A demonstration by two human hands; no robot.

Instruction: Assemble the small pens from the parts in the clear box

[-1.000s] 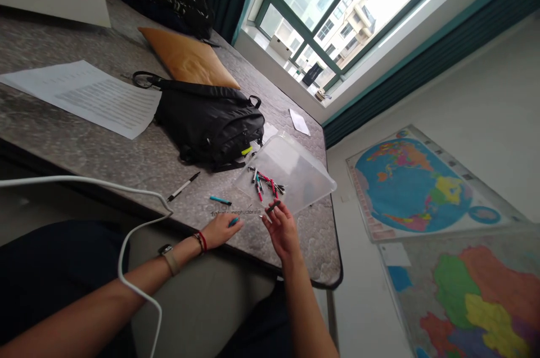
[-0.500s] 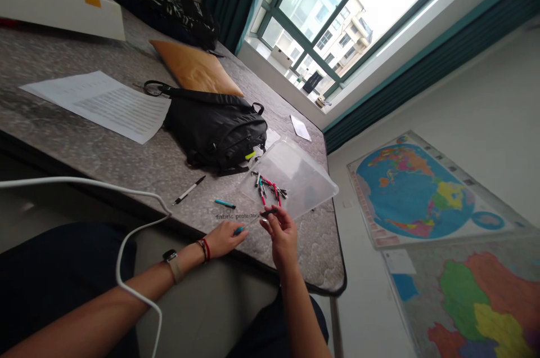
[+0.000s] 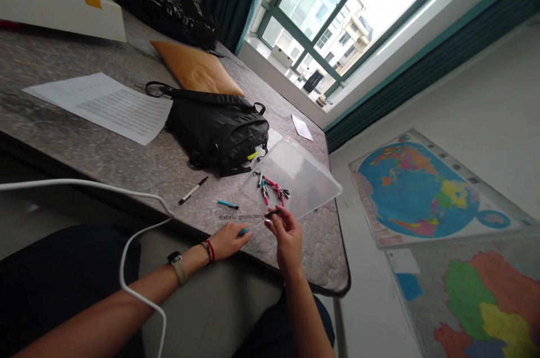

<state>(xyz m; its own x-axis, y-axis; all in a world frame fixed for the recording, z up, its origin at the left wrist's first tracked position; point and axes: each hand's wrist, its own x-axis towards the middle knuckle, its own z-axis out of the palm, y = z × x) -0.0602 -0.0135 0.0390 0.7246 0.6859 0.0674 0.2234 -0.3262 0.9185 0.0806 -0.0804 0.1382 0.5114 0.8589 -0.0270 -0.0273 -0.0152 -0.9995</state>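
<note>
Near the front edge of the mattress, my left hand (image 3: 229,241) is closed on a blue pen part (image 3: 242,232); most of it is hidden by the fingers. Just to the right, my right hand (image 3: 288,234) pinches a small black pen part (image 3: 273,213) between thumb and fingertips. The two hands are apart. A blue pen piece (image 3: 228,204) lies beyond my left hand, and a white-and-black pen (image 3: 192,191) is farther left. Past my right hand, several red, black, white and blue pens and pen parts (image 3: 270,189) lie piled in a clear plastic lid or tray (image 3: 314,183).
A black backpack (image 3: 219,130) sits behind the pens, with a brown envelope (image 3: 196,68) beyond it. A printed sheet (image 3: 105,107) lies to the left. A white cable (image 3: 126,251) crosses in front of my left forearm. Maps (image 3: 422,189) hang on the right wall.
The view has shifted slightly, so everything appears a little farther right. Both hands keep their grips on the same parts, with little visible motion.
</note>
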